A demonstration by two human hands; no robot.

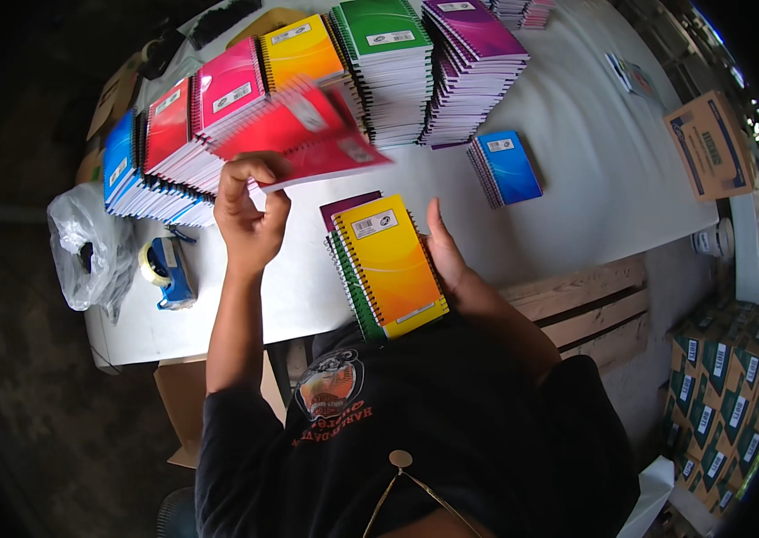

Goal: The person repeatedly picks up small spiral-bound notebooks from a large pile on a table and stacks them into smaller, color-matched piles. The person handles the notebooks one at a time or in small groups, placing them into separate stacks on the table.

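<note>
My left hand (pixel 254 202) pinches the lower left corner of a red spiral notebook (pixel 330 152), which is tilted and smeared by motion; whether it is one notebook or two I cannot tell. It hangs in front of the tall stacks. My right hand (pixel 451 255) grips the right side of a small pile, thumb up along the edge and fingers hidden behind it. On top of that pile is a yellow spiral notebook (pixel 393 260); a green notebook (pixel 352 287) and a purple notebook (pixel 330 215) stick out beneath.
Notebook stacks line the table's far side: blue (pixel 117 170), red (pixel 167 125), pink (pixel 225 85), yellow (pixel 303 49), green (pixel 379 31) and purple (pixel 478 31). A blue notebook pile (pixel 509 170) lies right. Left are a tape dispenser (pixel 173 273) and plastic bag (pixel 88 242). A carton (pixel 709 148) stands far right.
</note>
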